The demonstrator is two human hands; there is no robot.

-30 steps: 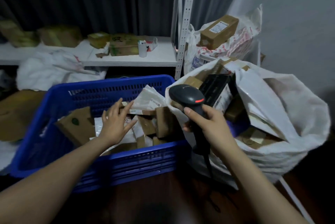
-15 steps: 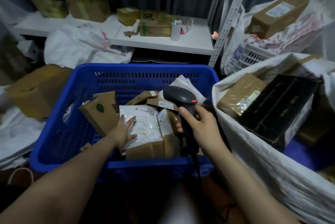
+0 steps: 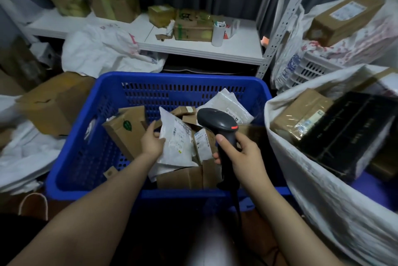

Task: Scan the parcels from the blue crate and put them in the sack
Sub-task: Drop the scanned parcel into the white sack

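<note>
Head view: the left hand (image 3: 151, 140) is inside the blue slatted plastic crate (image 3: 178, 77). It grips the white plastic mailer bag (image 3: 177, 142) by its left edge, thumb on the front, other fingers mostly hidden behind. The mailer sits mid-crate, tipped up off the brown cardboard parcels (image 3: 189, 177), w/ its printed label facing the camera.

The right hand (image 3: 241, 153) has its fingers wrapped tight round the handle of the black handheld barcode scanner (image 3: 216, 120), thumb up the back. The scanner head hangs over the crate's right half, just beside the mailer. The white woven sack (image 3: 323, 190) stands at the crate's right edge, already holding a black box (image 3: 349, 136) + a taped brown box (image 3: 299, 114).

Step, as I read it: pick-up & scan of this mailer, not yet bagged. Next move needs the label turned square to the scanner window and a trigger pull, then a carry right over the crate's edge into the sack. Many parcels are left, so prob. mid-task at best.
</note>
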